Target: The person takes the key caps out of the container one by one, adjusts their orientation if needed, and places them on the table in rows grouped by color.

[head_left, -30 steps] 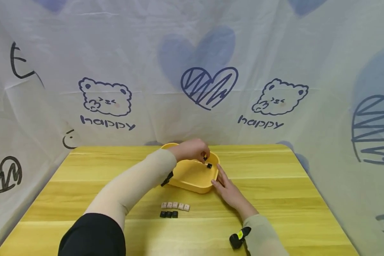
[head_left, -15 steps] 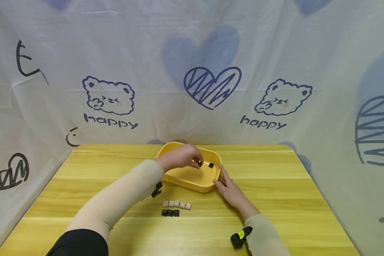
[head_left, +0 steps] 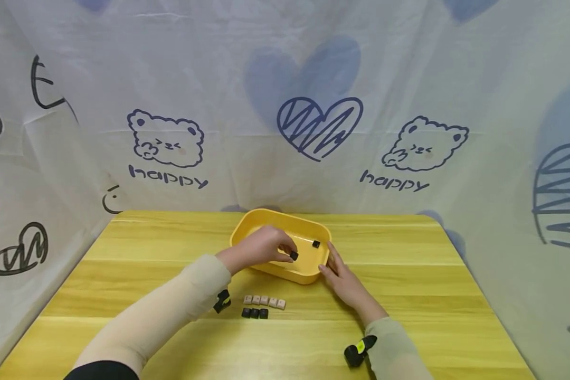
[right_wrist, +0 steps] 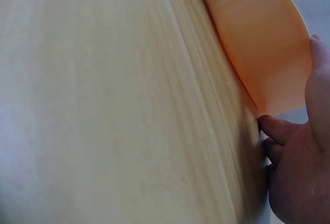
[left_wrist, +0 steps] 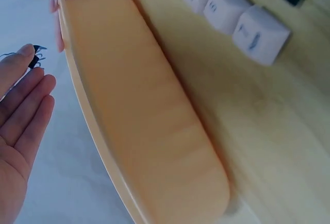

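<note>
Left hand point(head_left: 261, 248) apparently pinches black keycap point(head_left: 294, 256) above tray point(head_left: 247, 227); right hand point(head_left: 344, 279) flat against it.

Word "happy" printed twice on the white cloth backdrop point(head_left: 285, 79), once under the left bear drawing point(head_left: 166, 138), once under the right bear drawing point(head_left: 425, 143), both either side of the scribbled heart point(head_left: 319, 126). White keycaps point(left_wrist: 227, 10) on the counter point(head_left: 408, 295) carry marks, too blurred to read. No other legible text.
</note>
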`<state>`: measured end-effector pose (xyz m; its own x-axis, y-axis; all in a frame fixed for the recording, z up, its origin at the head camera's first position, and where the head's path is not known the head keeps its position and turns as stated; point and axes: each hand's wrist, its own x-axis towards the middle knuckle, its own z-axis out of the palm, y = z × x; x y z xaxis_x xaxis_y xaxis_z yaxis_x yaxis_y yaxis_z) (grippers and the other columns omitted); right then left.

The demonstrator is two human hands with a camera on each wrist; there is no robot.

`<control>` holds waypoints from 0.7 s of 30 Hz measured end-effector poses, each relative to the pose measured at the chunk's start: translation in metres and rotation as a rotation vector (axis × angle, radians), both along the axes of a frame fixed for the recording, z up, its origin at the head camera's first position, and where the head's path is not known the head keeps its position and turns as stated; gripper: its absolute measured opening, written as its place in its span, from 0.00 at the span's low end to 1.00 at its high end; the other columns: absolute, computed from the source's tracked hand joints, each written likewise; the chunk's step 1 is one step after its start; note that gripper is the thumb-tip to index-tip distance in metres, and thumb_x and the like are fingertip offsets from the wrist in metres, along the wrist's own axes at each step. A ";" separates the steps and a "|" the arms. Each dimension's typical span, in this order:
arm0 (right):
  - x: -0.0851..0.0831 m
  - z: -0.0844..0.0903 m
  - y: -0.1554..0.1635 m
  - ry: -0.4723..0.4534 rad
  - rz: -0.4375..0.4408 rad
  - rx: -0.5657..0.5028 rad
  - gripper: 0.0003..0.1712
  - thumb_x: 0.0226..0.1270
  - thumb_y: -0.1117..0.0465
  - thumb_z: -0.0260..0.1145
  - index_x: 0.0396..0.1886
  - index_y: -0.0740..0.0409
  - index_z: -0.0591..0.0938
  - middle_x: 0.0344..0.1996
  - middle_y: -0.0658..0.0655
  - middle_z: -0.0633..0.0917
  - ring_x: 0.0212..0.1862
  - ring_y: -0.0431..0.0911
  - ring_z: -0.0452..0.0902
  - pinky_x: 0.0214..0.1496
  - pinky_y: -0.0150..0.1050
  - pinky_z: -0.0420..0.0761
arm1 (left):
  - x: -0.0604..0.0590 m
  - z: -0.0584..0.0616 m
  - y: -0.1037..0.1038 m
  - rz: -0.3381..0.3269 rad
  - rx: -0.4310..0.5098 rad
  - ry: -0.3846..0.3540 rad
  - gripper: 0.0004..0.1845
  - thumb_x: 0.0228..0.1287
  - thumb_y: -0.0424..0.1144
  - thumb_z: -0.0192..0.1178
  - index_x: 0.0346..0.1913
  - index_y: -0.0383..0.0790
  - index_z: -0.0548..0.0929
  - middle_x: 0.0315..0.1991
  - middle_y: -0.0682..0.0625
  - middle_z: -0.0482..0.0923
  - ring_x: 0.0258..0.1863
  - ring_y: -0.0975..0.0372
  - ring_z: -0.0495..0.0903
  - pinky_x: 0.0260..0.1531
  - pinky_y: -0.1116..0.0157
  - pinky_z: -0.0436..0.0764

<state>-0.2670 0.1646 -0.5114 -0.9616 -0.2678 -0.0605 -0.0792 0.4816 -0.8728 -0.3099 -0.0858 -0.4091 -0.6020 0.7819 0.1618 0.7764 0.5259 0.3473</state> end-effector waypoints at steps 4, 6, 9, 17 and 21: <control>-0.001 -0.001 0.001 0.001 0.005 0.002 0.43 0.75 0.43 0.54 0.79 0.35 0.41 0.72 0.62 0.61 0.73 0.56 0.51 0.71 0.61 0.49 | 0.011 -0.004 -0.005 0.084 0.031 -0.027 0.09 0.55 0.39 0.73 0.38 0.40 0.90 0.34 0.53 0.87 0.32 0.67 0.84 0.36 0.71 0.80; -0.001 0.000 0.001 0.003 0.010 -0.005 0.43 0.74 0.42 0.54 0.79 0.36 0.42 0.72 0.62 0.61 0.73 0.56 0.52 0.71 0.60 0.49 | 0.017 -0.005 -0.007 0.129 0.060 -0.042 0.09 0.54 0.39 0.73 0.37 0.40 0.90 0.33 0.53 0.87 0.31 0.68 0.84 0.34 0.72 0.80; -0.001 0.001 0.001 0.010 0.015 -0.007 0.43 0.74 0.42 0.54 0.79 0.37 0.41 0.72 0.62 0.61 0.73 0.55 0.52 0.71 0.59 0.49 | 0.028 -0.009 -0.011 0.180 0.114 -0.083 0.08 0.54 0.38 0.73 0.37 0.41 0.90 0.33 0.53 0.87 0.32 0.68 0.84 0.33 0.73 0.80; 0.000 0.002 0.001 0.012 0.011 0.006 0.43 0.75 0.44 0.54 0.79 0.36 0.41 0.72 0.62 0.61 0.73 0.55 0.53 0.71 0.59 0.50 | 0.051 -0.023 -0.022 0.226 0.170 -0.103 0.09 0.52 0.36 0.74 0.37 0.40 0.89 0.34 0.53 0.87 0.34 0.63 0.85 0.36 0.69 0.81; 0.000 0.001 0.000 0.004 0.011 0.002 0.43 0.75 0.44 0.54 0.79 0.35 0.41 0.72 0.63 0.60 0.73 0.54 0.52 0.71 0.59 0.50 | 0.061 -0.031 -0.026 0.235 0.159 -0.118 0.10 0.53 0.36 0.74 0.39 0.40 0.89 0.36 0.53 0.87 0.36 0.64 0.84 0.38 0.67 0.81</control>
